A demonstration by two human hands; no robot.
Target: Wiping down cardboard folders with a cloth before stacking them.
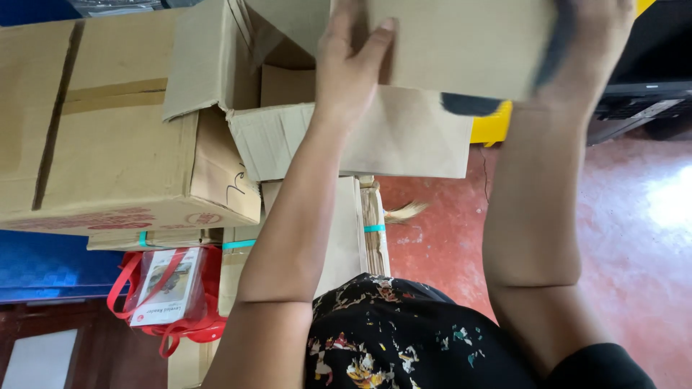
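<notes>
So we're looking down at both arms stretched out over a pile of cardboard. Our left hand [351, 61] is lying flat against the near face of a cardboard panel [461, 47], fingers spread and pointing up, thumb angled out to the side, so it's pressing on the panel rather than closing around it. Our right hand [587, 50] is gripping the same panel at its right edge, with the fingers wrapping round the side; a dark object [472, 104] is sticking out just under that hand, but we can't tell what it is or whether the hand is holding it too.

The panel is sitting at the top of the view, above and partly in front of an open box [346, 130] whose flaps are hanging outward. To the left of it, a big closed box [108, 130] with a strip of tape across it is taking up most of that side. Under the open box, bundles of flattened cardboard [357, 230] tied with teal straps [373, 228] are standing on edge. Lower left, a red bag [169, 295] with a clear packet in it is resting beside a blue surface [50, 263]. The red floor [627, 238] is showing on the right, with something yellow [494, 124] peeking out behind the panel.
</notes>
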